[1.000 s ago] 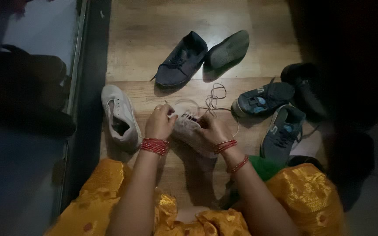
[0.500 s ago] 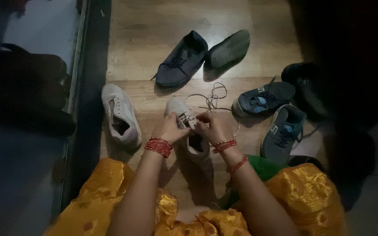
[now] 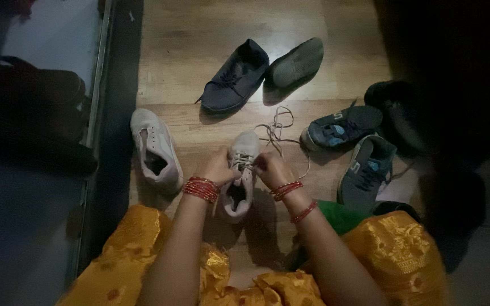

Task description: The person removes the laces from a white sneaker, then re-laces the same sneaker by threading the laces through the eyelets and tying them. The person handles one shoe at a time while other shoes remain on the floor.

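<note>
A worn white sneaker (image 3: 240,181) stands upright on the wooden floor (image 3: 188,39) just in front of me, toe pointing away. My left hand (image 3: 218,167) grips its left side near the laces. My right hand (image 3: 270,169) pinches the lace area on its right side. A loose white shoelace (image 3: 276,127) trails from the shoe across the floor. Red bangles circle both wrists. The matching white sneaker (image 3: 153,150) lies to the left without a lace.
A dark blue pair of shoes (image 3: 233,76), one on its side (image 3: 295,62), lies farther away. Two grey-blue sneakers (image 3: 364,167) and a black shoe (image 3: 392,107) sit at right. A dark ledge (image 3: 117,113) borders the left. My yellow-clad knees (image 3: 398,255) fill the bottom.
The white sneaker was turned from lying tilted on its side to upright with the toe pointing away. Both hands shifted to its lace area.
</note>
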